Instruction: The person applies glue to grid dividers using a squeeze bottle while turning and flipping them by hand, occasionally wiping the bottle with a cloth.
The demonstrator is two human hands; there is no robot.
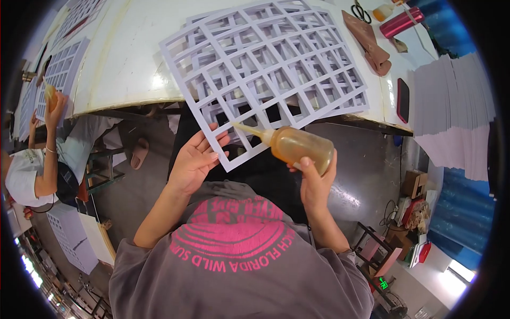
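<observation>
A white lattice panel (247, 81) with rows of rectangular openings lies on top of similar panels and juts over the table's near edge. My left hand (192, 164) pinches its near left corner, thumb on one side and fingertips on the other. In my right hand (317, 183) is a squeeze bottle (305, 149) with amber liquid, tipped sideways. Its long thin nozzle (247, 128) points left and rests at or just above a strip of the panel near my left fingers; whether it touches, I cannot tell.
On the white table (125, 58) are a phone (403, 100), a brown cloth (366, 45), scissors (361, 11) and a pink flask (402, 22). A stack of white sheets (451, 101) stands right. At left, a co-worker (40, 170) holds a similar bottle (51, 98).
</observation>
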